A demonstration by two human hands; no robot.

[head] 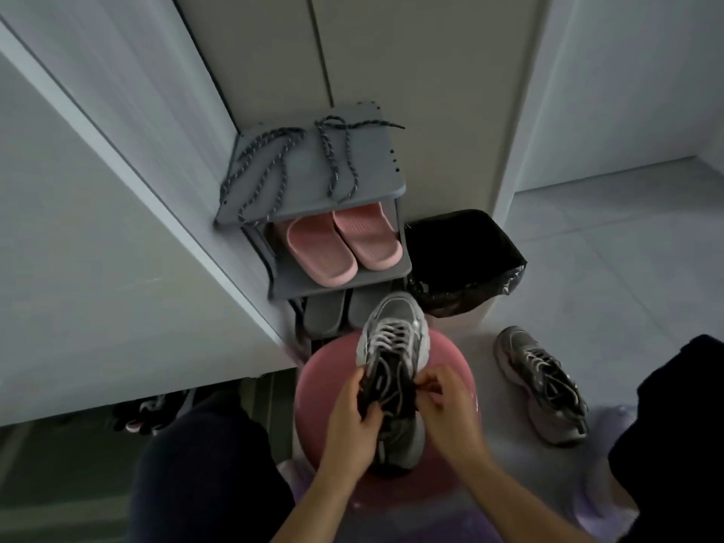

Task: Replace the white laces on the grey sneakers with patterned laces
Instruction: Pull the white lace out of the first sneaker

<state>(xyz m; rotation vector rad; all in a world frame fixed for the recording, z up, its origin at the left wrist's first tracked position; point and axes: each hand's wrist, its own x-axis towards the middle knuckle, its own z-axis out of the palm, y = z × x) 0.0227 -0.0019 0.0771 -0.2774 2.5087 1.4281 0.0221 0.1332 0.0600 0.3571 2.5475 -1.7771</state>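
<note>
Unlacing apparently, the left hand [350, 413] grips the sneaker [407, 315] at lower centre while the right hand [446, 405] pinches its white lace [386, 339], which next needs drawing out; patterned laces [297, 162] wait upper centre.

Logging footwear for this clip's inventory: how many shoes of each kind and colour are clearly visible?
Grey mesh sneakers with white laces: 2
Pink rubber slides: 2
Grey slides on the rack's lowest shelf, partly hidden: 2
Total: 6
Dark footwear under the left cabinet: too dim to count, left out.
</note>
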